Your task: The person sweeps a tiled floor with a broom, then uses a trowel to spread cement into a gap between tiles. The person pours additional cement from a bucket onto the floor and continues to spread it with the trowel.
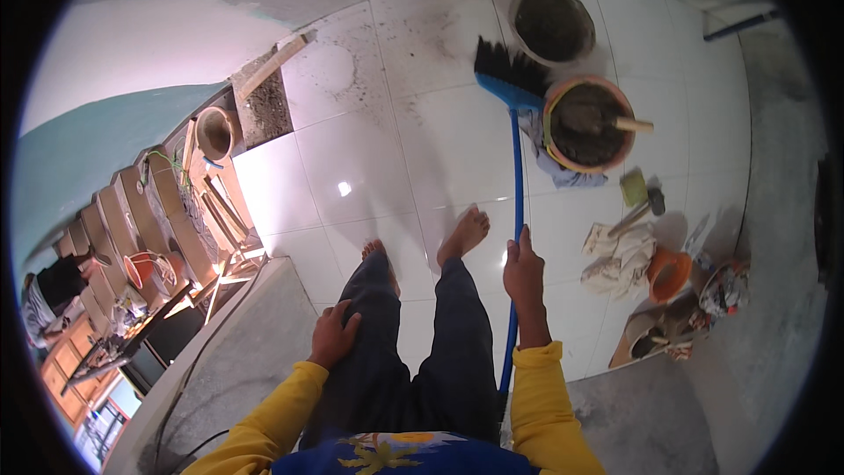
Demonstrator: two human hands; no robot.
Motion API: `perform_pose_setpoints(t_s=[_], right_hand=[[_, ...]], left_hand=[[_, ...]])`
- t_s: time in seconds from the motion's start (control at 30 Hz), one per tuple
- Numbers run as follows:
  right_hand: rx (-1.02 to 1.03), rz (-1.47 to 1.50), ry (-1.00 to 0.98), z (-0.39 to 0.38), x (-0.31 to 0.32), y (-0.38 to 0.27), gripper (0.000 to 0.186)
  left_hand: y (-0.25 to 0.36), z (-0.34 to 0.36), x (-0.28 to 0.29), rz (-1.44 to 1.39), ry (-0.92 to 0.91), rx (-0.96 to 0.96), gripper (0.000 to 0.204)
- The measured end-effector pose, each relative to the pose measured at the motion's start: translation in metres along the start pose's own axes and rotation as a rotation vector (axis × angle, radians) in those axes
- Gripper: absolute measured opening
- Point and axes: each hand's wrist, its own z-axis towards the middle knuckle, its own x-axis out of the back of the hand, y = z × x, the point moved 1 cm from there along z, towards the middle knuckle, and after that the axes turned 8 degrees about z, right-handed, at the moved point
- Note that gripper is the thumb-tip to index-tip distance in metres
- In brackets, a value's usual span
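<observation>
My right hand (522, 268) is closed on the blue handle (517, 167) of a broom, with the index finger extended along it. The broom's blue head (505, 91) and black bristles lie on white tiles beside a round bucket (591, 155) of dark grey mix with a wooden-handled trowel (633, 124) in it. My left hand (336, 334) rests on my left thigh, fingers loosely bent and apart from the thumb, holding nothing visible.
Another mix bucket (549, 25) stands at the back. Right: cloths (607, 264), a hammer (654, 200), orange pot (666, 273). Left: a stairwell (132, 220) with planks and buckets below a ledge (237, 369); a person (54, 290) is at its far left. A plank (268, 70) crosses an untiled patch.
</observation>
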Motion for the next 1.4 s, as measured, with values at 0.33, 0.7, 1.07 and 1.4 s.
perform_pose_setpoints(t_s=[0.33, 0.7, 1.07, 1.4], right_hand=[[0.123, 0.060, 0.103, 0.058, -0.051, -0.139, 0.049], [-0.261, 0.636, -0.035, 0.006, -0.136, -0.316, 0.048], [-0.141, 1.498, 0.306, 0.259, -0.186, -0.481, 0.015], [-0.166, 1.195, -0.064, 0.183, -0.317, -0.549, 0.030]], left_hand=[[-0.042, 0.010, 0.048, -0.056, 0.108, 0.022, 0.057], [-0.032, 0.099, 0.228, -0.063, 0.205, -0.560, 0.069], [0.088, 0.317, 0.422, -1.498, 0.099, -0.909, 0.014], [-0.026, 0.278, 0.471, -1.918, 0.486, -0.623, 0.041]])
